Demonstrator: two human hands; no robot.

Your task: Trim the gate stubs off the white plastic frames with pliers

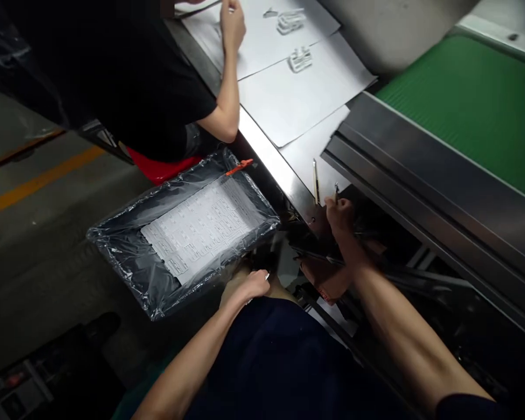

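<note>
My right hand is closed at the table's corner, with a slim tool with a metal tip sticking up out of the fingers. Just left of it, a thin pen-like tool with a pale handle lies on the metal table. My left hand is curled shut over my lap. A small whitish bit shows at its fingers, too small to name. Beyond that hand stands a crate lined with clear plastic, holding white sheets with cut-out shapes.
A co-worker's arm rests at the table's far side. White sheets and small white cut parts lie there. A green conveyor belt with a metal frame runs along the right. An orange clip sits on the crate's rim.
</note>
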